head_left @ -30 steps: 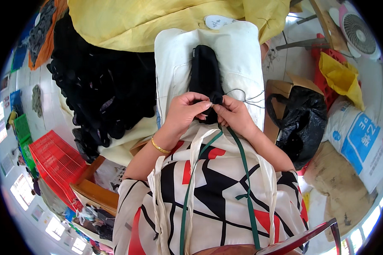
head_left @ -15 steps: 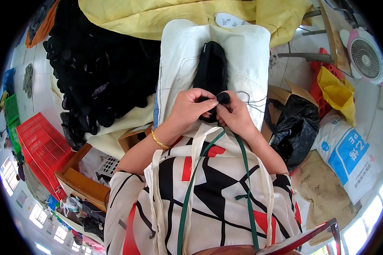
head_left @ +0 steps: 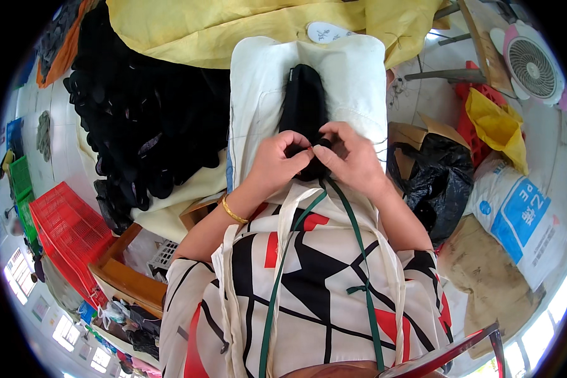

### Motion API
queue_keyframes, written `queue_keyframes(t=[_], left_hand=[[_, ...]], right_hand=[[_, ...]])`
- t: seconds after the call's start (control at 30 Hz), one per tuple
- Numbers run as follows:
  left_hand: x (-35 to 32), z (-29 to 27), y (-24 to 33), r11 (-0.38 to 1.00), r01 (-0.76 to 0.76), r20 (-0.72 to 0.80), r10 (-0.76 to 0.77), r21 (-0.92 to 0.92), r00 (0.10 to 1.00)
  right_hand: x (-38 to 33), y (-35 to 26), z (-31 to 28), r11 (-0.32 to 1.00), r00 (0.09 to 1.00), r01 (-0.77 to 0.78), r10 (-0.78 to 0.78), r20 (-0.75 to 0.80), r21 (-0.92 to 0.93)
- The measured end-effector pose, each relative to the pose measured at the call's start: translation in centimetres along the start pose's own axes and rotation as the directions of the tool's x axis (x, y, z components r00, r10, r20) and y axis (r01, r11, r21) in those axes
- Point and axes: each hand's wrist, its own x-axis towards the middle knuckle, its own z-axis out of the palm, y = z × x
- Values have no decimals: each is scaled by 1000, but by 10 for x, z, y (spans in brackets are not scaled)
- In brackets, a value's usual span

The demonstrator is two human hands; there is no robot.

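A black cloth shoe [head_left: 303, 101] lies lengthwise on a white cloth-covered pad [head_left: 356, 75] in front of me, its near end under my fingers. My left hand [head_left: 276, 160] is closed, thumb and forefinger pinched together at that near end. A tiny reddish spot shows at its fingertips; whether it is a needle or something else I cannot make out. My right hand [head_left: 358, 164] is closed just beside it, its thumb and fingers curled round the black edge of the shoe. The two hands' fingertips almost meet. The fingers hide most of the shoe's near end.
A large heap of black shoes or shoe parts [head_left: 151, 113] is at the left. Yellow sheeting [head_left: 233, 38] with a white insole [head_left: 327, 31] lies beyond the pad. A black plastic bag [head_left: 444, 183] sits in a carton at the right, near a fan [head_left: 532, 66]. Red crates [head_left: 69, 227] stand left.
My right hand's fingers have lifted and curled further over the shoe's edge. Dark thread loops beside the right hand no longer show clearly. The view has shifted slightly.
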Motion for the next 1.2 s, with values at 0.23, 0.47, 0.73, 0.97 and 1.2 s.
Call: queue_keyframes(t=[0.23,0.47,0.73,0.97,1.2], left_hand=[[-8,8,11,915,-289,-61,318,282,946],[-16,9,15,895,-267,-15,291,357,956],[-17,10,12,765,-448,115,449,463,886],[-25,13,15,751,-454,90,473,479,877],[-22,15,18,660,-481,162,485,577,859]], right_hand=[[4,-5,0,790,897,420,-437,70,-446],[0,-30,-1,737,725,547,-654,-216,-397],[-27,-16,-52,558,966,-165,259,19,813],[-53,-77,-170,862,979,155,-68,-193,483],[-68,-72,-213,991,992,128,-128,-17,28]])
